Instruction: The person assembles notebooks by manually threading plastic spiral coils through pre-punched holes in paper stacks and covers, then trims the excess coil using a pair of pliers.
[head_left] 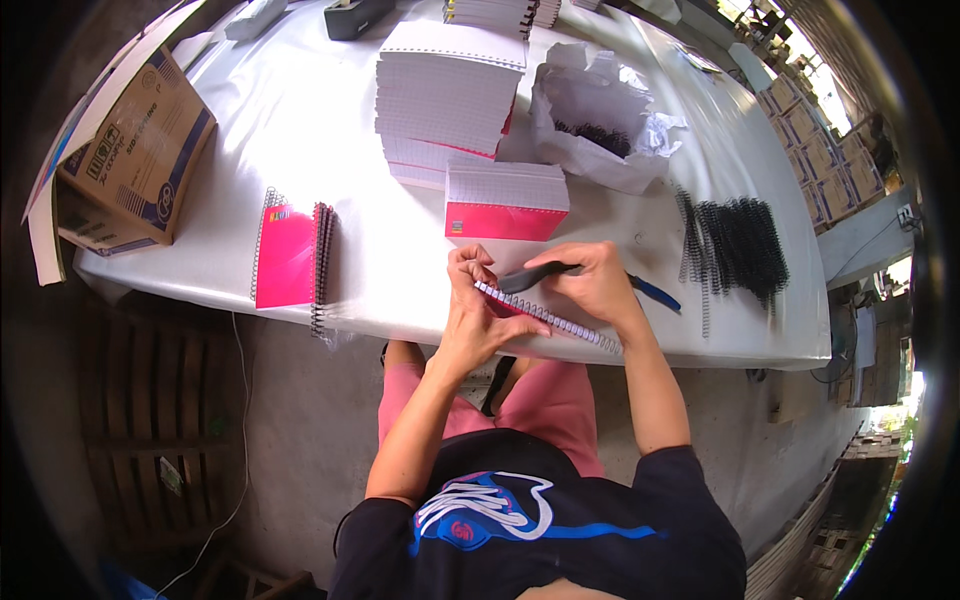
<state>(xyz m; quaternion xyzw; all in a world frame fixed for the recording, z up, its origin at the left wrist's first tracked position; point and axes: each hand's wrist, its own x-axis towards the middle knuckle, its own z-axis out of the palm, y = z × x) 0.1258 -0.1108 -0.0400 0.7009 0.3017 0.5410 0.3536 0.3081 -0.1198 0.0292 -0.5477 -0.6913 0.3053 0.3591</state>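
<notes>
Near the front edge of the table, my left hand (470,310) is closed around a thin notebook (508,308) with a red cover, held with its spine up. A spiral coil (570,325) runs through the holes along that spine, and its loose end sticks out past the lower right corner. My right hand (598,285) grips a pair of pliers (655,292) with dark and blue handles. The pliers' dark head meets the spine close to my left fingers; the jaws' exact hold is hard to make out. Just beyond my hands stands a stack of red-covered, punched notebooks (507,222).
A tall stack of punched pages (440,110) rises behind. Crumpled white paper (590,165) holds black coils, and more black coils (740,250) lie at the right. Coil-bound red notebooks (287,255) sit at left, beside an open cardboard box (140,150).
</notes>
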